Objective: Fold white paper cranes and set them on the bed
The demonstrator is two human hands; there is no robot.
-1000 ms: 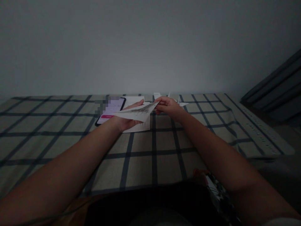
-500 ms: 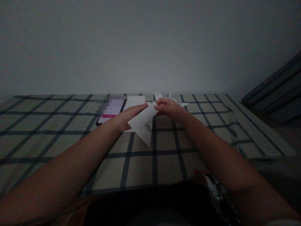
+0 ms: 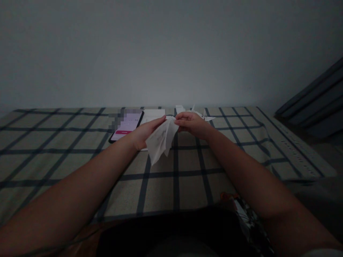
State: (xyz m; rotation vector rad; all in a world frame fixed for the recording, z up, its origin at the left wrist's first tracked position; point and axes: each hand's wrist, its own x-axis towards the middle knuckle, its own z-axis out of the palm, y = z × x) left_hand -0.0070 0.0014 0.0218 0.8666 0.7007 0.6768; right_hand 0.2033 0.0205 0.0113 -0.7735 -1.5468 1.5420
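Observation:
A piece of folded white paper (image 3: 160, 137) is held up between my two hands over the checked cloth, its pointed flaps hanging down toward me. My left hand (image 3: 144, 132) is closed on its left side, thumb along the upper edge; the paper hides some of the fingers. At the upper right corner, my right hand (image 3: 191, 123) pinches the paper between thumb and fingers. Faint print or marks show on one flap. Just behind my right hand lie folded white paper pieces (image 3: 210, 118) with sharp points, partly covered by the hand.
A phone (image 3: 125, 127) with a lit screen lies left of my left hand. White sheets (image 3: 154, 113) lie flat beside it, partly under my hand. The checked cloth (image 3: 160, 192) spreads up to a grey wall (image 3: 171, 53). Dark striped fabric (image 3: 316, 96) hangs at the right.
The lower flaps of the paper have swung to the left and spread apart, showing inner folds and marks. Both hands keep nearly the same place and hold.

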